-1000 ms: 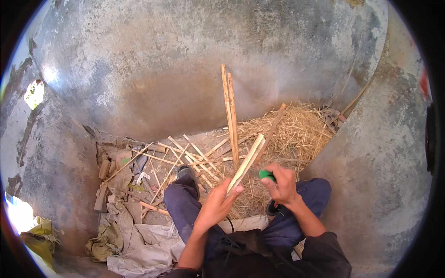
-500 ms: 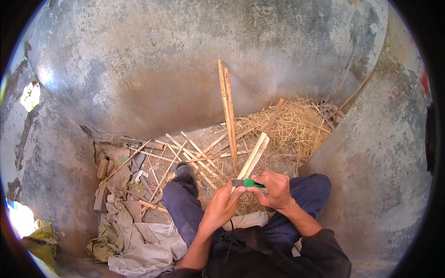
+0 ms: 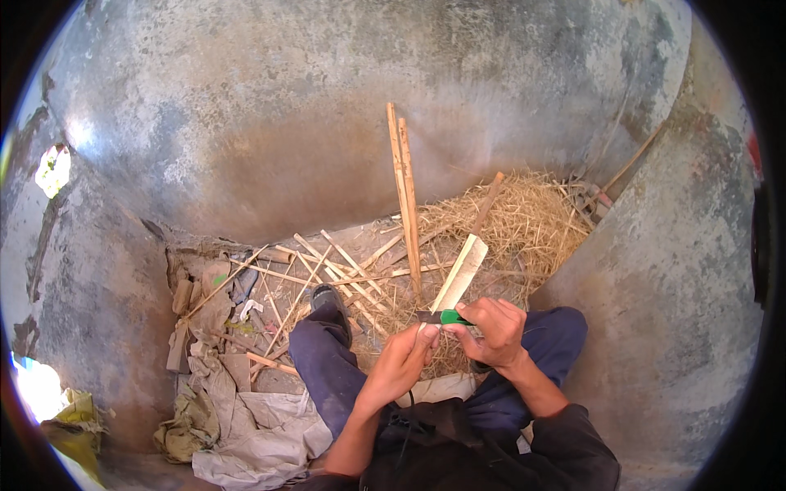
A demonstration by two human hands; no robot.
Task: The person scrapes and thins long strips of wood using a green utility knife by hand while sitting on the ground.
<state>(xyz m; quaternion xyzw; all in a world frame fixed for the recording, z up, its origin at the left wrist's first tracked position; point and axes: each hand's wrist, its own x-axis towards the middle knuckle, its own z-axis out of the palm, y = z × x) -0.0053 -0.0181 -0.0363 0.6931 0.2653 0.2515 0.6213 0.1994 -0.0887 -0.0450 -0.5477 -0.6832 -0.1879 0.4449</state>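
Note:
A pale split length of wood, perhaps bamboo (image 3: 460, 277), slants up and away from my hands, its broad inner face showing. My left hand (image 3: 398, 366) is closed around its near end, with the thumb up by the blade. In my right hand (image 3: 494, 334) is a knife (image 3: 453, 317) with a green handle and a short dark blade. The blade lies across the wood just above my left fingers. My right fingers wrap the handle close to the wood.
Two long sticks (image 3: 407, 204) stand upright before the far wall (image 3: 327, 98). Thin strips (image 3: 344, 270) lie scattered on the floor at left, and a straw heap (image 3: 532, 213) fills the back right. Crumpled sacks (image 3: 254, 434) lie beside my left leg. A curved wall (image 3: 655, 311) closes the right side.
The wood has turned so more of its broad inner face shows. The knife and my right hand have shifted slightly right and up, the blade still across the wood.

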